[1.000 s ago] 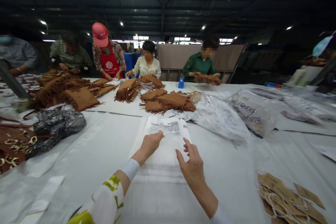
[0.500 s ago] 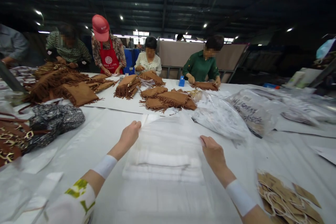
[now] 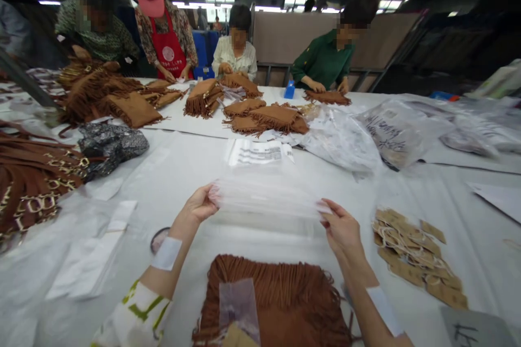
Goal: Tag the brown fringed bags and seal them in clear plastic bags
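A clear plastic bag (image 3: 268,198), blurred by motion, stretches between my two hands above the table. Its far part, with dark printed lines, lies toward the back. My left hand (image 3: 199,204) pinches one side of the bag, and my right hand (image 3: 341,227) pinches the opposite side between thumb and fingers. Nearer to me, below both hands, a brown fringed suede bag (image 3: 301,303) lies flat, cut off by the bottom edge of the view. On it rest a small clear pouch (image 3: 239,306) and part of a tan tag (image 3: 240,336).
Paper tags with white strings (image 3: 419,255) are heaped at right. Brown straps with gold buckles (image 3: 40,184) and white strips (image 3: 95,260) lie at left. Further back are fringed bags (image 3: 280,117) and filled plastic sacks (image 3: 337,138). Several co-workers stand across the table.
My view has tilted down, bringing the brown fringed bag into sight. The plastic spread over the near table has been gathered into a narrower band between my hands, farther from me.
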`<action>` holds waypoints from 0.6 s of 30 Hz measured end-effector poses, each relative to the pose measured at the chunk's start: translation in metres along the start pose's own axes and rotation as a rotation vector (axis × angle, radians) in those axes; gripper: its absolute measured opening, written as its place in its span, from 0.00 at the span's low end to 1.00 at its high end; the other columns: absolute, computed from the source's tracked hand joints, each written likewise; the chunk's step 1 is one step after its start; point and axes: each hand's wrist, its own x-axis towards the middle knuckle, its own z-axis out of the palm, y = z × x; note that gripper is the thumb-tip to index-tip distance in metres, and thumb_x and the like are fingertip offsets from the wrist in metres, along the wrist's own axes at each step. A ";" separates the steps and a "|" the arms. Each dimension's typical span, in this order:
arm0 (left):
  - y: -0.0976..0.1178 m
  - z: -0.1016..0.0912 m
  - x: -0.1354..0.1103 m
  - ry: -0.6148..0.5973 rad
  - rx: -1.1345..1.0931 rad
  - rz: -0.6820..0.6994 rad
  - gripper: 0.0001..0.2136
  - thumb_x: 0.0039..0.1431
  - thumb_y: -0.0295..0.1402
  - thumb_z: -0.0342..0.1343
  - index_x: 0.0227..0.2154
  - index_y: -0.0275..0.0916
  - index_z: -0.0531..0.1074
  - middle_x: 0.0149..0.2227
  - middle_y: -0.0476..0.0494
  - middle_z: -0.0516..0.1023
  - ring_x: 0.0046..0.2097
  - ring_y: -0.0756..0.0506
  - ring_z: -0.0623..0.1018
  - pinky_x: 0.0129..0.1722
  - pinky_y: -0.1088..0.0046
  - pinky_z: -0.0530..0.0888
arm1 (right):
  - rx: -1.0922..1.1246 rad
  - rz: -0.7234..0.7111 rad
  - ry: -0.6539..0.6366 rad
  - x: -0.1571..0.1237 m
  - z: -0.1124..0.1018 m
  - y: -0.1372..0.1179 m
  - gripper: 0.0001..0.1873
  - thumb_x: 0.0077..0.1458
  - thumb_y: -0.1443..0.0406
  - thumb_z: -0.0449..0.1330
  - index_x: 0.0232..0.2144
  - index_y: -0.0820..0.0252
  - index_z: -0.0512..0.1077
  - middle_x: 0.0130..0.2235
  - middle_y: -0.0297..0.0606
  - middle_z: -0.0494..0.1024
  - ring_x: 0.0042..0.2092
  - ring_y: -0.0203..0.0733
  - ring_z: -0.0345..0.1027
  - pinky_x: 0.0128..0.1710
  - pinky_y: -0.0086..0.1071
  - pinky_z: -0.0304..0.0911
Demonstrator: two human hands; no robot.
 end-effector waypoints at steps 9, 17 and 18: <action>0.021 -0.010 -0.058 -0.090 0.154 0.128 0.02 0.44 0.26 0.55 0.24 0.35 0.71 0.22 0.50 0.74 0.23 0.50 0.75 0.22 0.76 0.73 | -0.023 0.164 -0.696 -0.052 0.000 -0.010 0.13 0.44 0.59 0.66 0.28 0.58 0.67 0.18 0.23 0.59 0.18 0.27 0.47 0.14 0.21 0.42; 0.001 -0.048 -0.045 -0.377 0.991 0.568 0.17 0.50 0.38 0.58 0.14 0.39 0.58 0.15 0.57 0.55 0.18 0.54 0.59 0.21 0.77 0.62 | -0.968 -0.748 -0.914 -0.030 -0.042 -0.024 0.11 0.53 0.63 0.59 0.23 0.57 0.62 0.25 0.31 0.66 0.28 0.35 0.57 0.29 0.29 0.53; -0.007 -0.056 -0.043 -0.445 1.161 0.595 0.18 0.50 0.38 0.59 0.15 0.39 0.58 0.16 0.57 0.55 0.19 0.55 0.58 0.22 0.77 0.60 | -1.018 -0.760 -0.925 -0.023 -0.053 -0.018 0.08 0.54 0.65 0.56 0.24 0.57 0.62 0.26 0.33 0.67 0.28 0.36 0.59 0.30 0.29 0.54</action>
